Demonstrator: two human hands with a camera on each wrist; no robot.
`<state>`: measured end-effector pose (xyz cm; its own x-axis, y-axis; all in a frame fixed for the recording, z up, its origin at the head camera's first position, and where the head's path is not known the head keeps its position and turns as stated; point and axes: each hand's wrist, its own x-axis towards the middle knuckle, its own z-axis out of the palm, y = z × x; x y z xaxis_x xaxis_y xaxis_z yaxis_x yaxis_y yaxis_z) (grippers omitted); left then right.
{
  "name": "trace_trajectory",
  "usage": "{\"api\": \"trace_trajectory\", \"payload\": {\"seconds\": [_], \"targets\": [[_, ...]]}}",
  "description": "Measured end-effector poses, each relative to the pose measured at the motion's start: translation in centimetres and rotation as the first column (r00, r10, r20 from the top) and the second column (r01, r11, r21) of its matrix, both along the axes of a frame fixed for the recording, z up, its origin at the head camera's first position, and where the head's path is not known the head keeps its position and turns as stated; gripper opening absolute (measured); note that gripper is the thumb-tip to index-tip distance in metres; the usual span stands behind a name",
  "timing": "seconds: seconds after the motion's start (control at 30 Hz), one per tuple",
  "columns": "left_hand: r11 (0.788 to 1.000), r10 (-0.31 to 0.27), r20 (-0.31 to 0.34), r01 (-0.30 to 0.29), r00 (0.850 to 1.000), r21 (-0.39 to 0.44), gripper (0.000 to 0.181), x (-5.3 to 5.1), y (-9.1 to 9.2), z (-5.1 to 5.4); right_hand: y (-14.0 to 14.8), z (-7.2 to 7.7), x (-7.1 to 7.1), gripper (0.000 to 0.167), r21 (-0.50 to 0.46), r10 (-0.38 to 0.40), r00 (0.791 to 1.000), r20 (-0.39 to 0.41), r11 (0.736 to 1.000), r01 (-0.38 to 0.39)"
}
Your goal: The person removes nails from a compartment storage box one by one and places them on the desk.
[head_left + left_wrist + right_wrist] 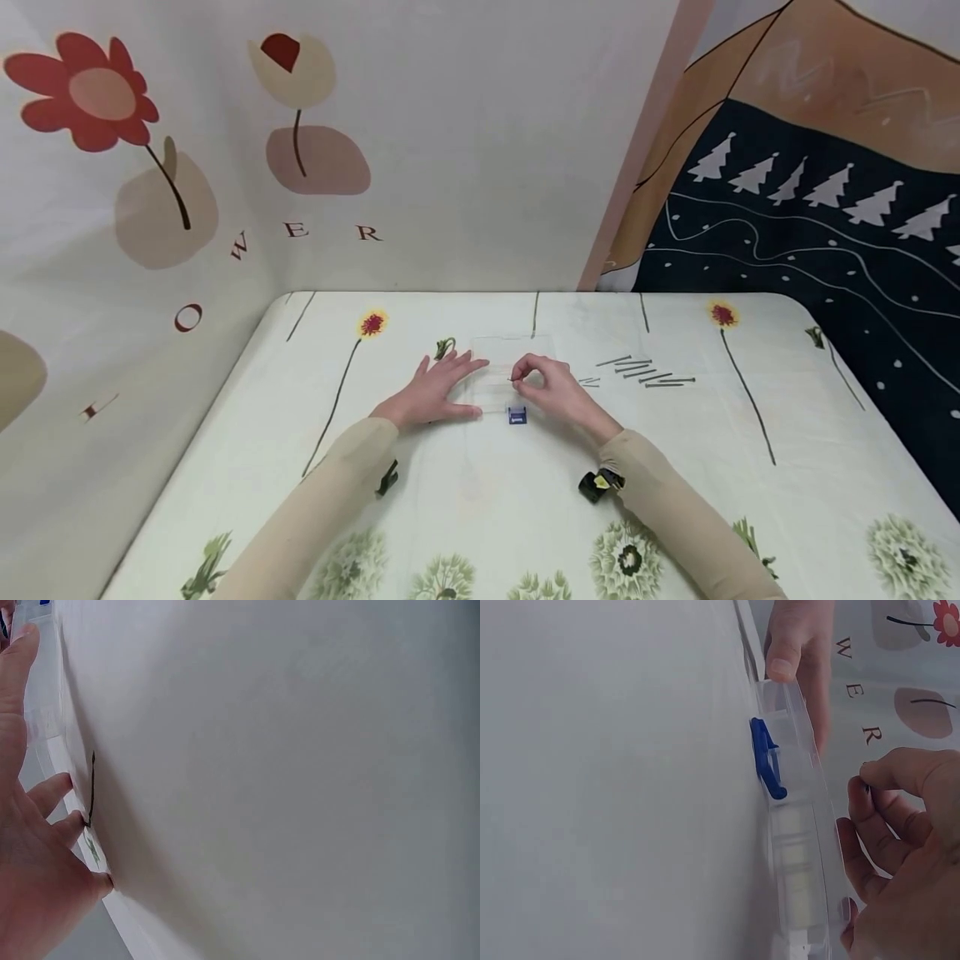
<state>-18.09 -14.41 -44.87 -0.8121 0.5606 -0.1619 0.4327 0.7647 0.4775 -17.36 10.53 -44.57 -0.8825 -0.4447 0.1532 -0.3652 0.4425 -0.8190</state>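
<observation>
A clear plastic box (513,347) with a blue latch (517,416) lies on the table between the hands. My left hand (437,390) rests with spread fingers along the box's left side, its thumb by the front corner. Above the box's right part, my right hand (551,387) pinches a small dark nail between thumb and index finger. Only a short end of it shows, so its exact kind is hard to confirm. In the right wrist view, the latch (768,759) is on the box's near side, and the pinching fingers (860,796) are beside the box.
Several long grey nails (656,377) lie in a loose row right of the box. A few shorter nails (590,382) lie closer to my right hand. The flower-printed cloth (480,500) covers the table, and a hanging printed fabric (480,167) stands behind it.
</observation>
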Motion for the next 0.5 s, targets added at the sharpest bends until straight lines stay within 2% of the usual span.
{"api": "trace_trajectory", "payload": {"seconds": [0.5], "targets": [[1.000, 0.017, 0.001, -0.017, 1.000, -0.018, 0.081, 0.0, 0.1, -0.2, 2.4, -0.1, 0.1, 0.009, 0.012, -0.007, 1.000, 0.002, 1.000, 0.007]]}}
